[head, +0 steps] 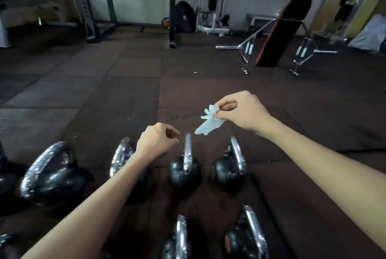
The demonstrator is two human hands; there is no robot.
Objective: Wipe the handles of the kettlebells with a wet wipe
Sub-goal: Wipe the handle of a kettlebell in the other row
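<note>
Far left: a large kettlebell [54, 175], its chrome handle tilted toward the camera. Just right of it stood a second kettlebell [122, 154], partly hidden under the left forearm.

The left hand [157, 140] hovered above that second bell with its fingers loosely curled. It held nothing and seemed to touch no handle.

Centre: the middle kettlebell [184, 167] stood upright on the rubber floor [125, 96], its handle [188, 148] edge-on to the camera. The wet wipe [207, 124] hung in the air just above and right of that handle, apart from it, crumpled and bunched at its top.

The right hand [240, 110] pinched the bunched end between thumb and fingertips. The right kettlebell [229, 168] stood beside the middle one.

Judgement: the step looked like readying the wipe before a pass.
- Spread the wipe flat with the free left hand, since a bunched wipe would clean only a narrow strip.
- Wrap it round the handle, then slide along the whole arch, covering the underside and both legs.
- Steady the bell with the left hand so it did not tip.
</note>
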